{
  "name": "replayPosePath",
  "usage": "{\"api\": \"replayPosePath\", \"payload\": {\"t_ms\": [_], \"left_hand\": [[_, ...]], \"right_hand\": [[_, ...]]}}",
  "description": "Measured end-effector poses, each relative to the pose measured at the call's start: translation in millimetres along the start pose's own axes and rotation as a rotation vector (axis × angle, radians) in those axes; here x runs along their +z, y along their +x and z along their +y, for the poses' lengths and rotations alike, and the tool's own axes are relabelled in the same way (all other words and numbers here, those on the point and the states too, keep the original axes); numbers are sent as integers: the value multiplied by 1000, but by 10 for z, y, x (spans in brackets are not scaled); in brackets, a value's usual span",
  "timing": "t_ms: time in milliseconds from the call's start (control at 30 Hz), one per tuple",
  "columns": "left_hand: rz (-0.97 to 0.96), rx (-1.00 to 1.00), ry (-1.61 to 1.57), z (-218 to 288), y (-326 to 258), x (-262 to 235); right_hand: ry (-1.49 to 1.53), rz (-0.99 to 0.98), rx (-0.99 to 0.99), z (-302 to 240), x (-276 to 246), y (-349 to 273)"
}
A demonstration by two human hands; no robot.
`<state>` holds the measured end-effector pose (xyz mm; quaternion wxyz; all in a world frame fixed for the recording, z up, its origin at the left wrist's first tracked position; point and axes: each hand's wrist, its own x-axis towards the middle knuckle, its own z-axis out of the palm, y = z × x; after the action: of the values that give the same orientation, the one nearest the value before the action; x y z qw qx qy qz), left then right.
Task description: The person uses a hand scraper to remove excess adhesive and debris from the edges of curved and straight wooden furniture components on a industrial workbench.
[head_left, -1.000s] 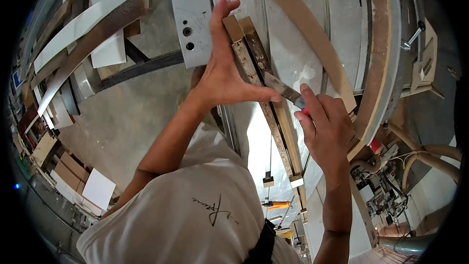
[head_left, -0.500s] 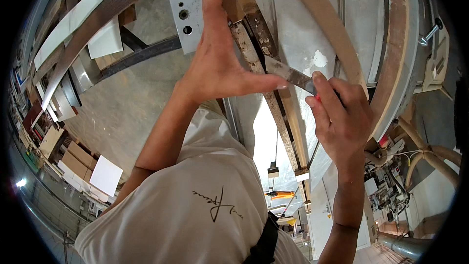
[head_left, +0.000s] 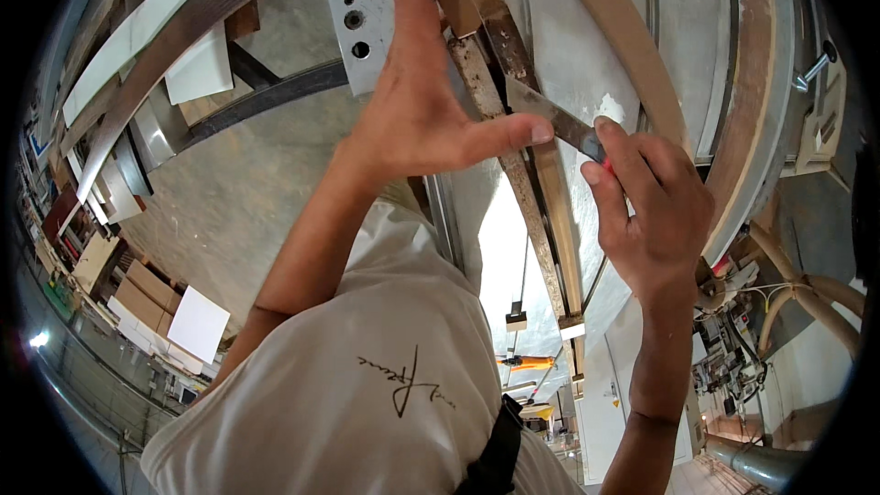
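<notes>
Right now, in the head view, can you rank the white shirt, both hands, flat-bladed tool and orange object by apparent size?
1. White shirt
2. Left hand and right hand: too alike to rank
3. Flat-bladed tool
4. Orange object

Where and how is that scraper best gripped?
Likely by its handle, coming from the lower right. The scraper slants, its flat metal blade pointing up-left toward the wooden strips, with the left hand's thumb close beside it. The right hand grips the handle end, mostly covering it.
</notes>
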<state>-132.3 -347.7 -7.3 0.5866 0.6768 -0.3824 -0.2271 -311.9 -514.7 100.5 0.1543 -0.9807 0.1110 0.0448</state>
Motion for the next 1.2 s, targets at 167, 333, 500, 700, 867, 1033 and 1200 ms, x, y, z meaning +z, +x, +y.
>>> {"api": "replayPosePath", "payload": {"t_ms": [167, 333, 500, 700, 867, 1033, 1200], "left_hand": [[-46, 140, 121, -22, 62, -46], [-44, 65, 67, -39, 38, -39], [-46, 65, 86, -24, 31, -53], [-32, 29, 84, 43, 31, -60], [-29, 17, 56, 42, 30, -41], [-2, -72, -20, 38, 2, -42], [-15, -28, -62, -85, 16, -33]], "right_hand": [[32, -34, 3, 9, -8, -136], [52, -1, 19, -40, 21, -132], [67, -12, 60, -86, 0, -134], [35, 21, 78, -135, 38, -138], [36, 33, 117, -166, 65, -153], [41, -9, 199, -227, 94, -14], [86, -19, 223, -216, 94, 50]]}}
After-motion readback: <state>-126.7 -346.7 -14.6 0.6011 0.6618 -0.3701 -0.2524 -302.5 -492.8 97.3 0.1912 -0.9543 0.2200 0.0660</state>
